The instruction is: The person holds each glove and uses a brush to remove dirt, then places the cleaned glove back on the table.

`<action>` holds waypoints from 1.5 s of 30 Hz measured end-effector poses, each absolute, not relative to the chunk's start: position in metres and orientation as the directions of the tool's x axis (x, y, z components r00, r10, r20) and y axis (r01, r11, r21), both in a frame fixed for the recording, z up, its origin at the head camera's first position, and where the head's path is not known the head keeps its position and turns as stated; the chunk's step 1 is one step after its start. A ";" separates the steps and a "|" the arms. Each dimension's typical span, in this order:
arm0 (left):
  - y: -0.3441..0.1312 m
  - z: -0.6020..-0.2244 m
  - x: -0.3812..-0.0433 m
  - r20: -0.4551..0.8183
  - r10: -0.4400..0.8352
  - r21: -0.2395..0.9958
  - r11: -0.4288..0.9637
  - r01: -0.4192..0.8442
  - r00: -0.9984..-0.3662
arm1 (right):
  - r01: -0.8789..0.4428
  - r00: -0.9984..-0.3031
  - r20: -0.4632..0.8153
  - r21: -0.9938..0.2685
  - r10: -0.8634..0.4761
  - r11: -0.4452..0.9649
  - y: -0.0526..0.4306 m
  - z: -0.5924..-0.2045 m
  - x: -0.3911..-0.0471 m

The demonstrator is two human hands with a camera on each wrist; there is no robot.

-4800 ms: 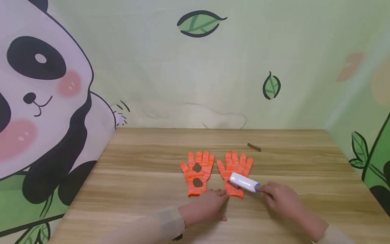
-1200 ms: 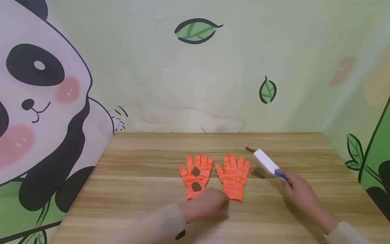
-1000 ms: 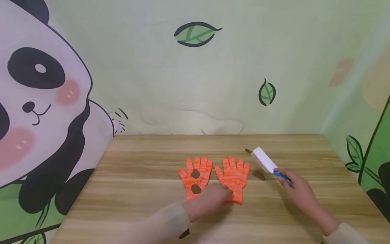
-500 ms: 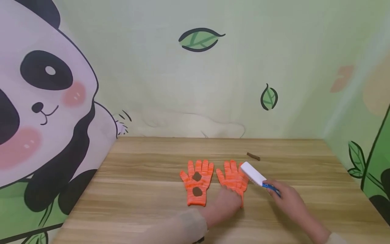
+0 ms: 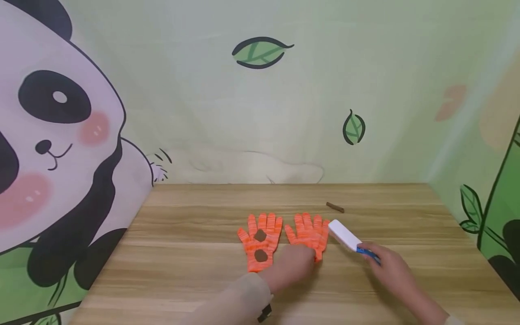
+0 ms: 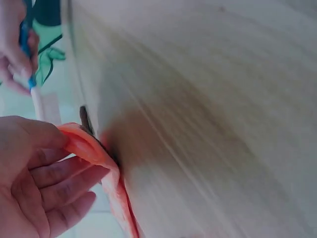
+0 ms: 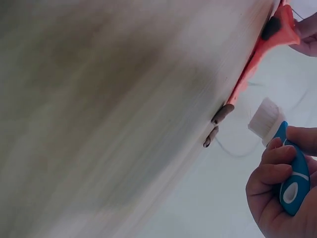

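Two orange knit gloves lie side by side on the wooden table. The left glove (image 5: 268,243) carries two dark brown patches (image 5: 261,256). My left hand (image 5: 293,266) pinches the cuff of the right glove (image 5: 306,232) between thumb and fingers; the left wrist view shows that cuff (image 6: 84,146) raised off the tabletop. A dark patch (image 7: 271,28) shows on its underside in the right wrist view. My right hand (image 5: 390,268) grips a brush (image 5: 344,235) by its blue handle, just right of that glove. Its white bristles (image 7: 266,116) are off the table, touching nothing.
A thin brown stick-like piece (image 5: 335,207) lies behind the right glove. A second brown piece (image 7: 223,114) shows near it in the right wrist view, hidden by the brush in the head view. A panda-printed backdrop (image 5: 203,113) rises behind the table.
My left hand went from beside the cuffs to pinching and lifting the right glove's cuff. The brush left that glove, moved right over the brown pieces, then came back slightly toward me.
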State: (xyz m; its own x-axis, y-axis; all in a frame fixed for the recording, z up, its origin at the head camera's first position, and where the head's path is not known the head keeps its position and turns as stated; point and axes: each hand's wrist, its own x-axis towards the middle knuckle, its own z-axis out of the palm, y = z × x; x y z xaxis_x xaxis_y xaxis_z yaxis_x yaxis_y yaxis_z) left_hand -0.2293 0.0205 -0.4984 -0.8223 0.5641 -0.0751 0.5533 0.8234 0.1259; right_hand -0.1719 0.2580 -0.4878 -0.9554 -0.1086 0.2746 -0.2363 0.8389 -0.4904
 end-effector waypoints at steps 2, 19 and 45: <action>0.013 -0.488 -0.226 -0.026 0.544 0.248 0.816 0.522 -0.838 | -0.227 -0.957 0.272 -0.496 -0.098 0.838 0.261 -0.487 -0.171; -0.001 -0.460 -0.272 -0.148 0.350 0.869 0.492 0.047 -0.925 | -0.188 -0.965 0.256 -0.532 -0.055 0.825 0.262 -0.474 -0.165; 0.006 -0.506 -0.205 -0.553 0.202 0.746 -0.312 -0.588 -0.809 | -0.170 -0.962 0.273 -0.546 -0.017 0.820 0.268 -0.473 -0.167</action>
State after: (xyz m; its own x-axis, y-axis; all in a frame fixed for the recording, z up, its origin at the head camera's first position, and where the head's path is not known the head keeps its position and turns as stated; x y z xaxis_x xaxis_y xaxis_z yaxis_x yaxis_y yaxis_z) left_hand -0.2047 0.0064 -0.5063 -0.8085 0.2018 -0.5528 -0.5881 -0.3123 0.7461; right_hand -0.1673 0.2678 -0.4732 -0.9618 -0.0172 0.2733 -0.1698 0.8204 -0.5461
